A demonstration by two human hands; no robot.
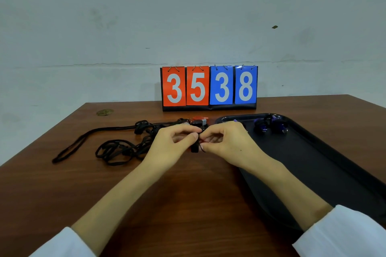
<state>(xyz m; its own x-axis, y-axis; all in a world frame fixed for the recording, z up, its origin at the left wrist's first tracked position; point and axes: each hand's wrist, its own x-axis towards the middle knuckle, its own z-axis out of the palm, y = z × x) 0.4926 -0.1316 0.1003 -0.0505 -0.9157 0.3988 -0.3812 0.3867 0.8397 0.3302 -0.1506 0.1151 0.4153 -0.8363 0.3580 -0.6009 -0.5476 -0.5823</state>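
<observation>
A small black piece [195, 148] with a thin cord sits between two hands just above the middle of the brown wooden worktop [188, 198], mostly hidden by fingers. The left hand [167, 146] and right hand [227, 144] each close their grip in a pinch on it. A tangle of flat black lanyards [117, 150] lies to the left, and on the right a glossy black tray [313, 162] holds small dark blue-and-black items [269, 127], too small to identify.

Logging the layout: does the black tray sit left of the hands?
No, the black tray lies by the right hand; tangled black cords lie left.
</observation>
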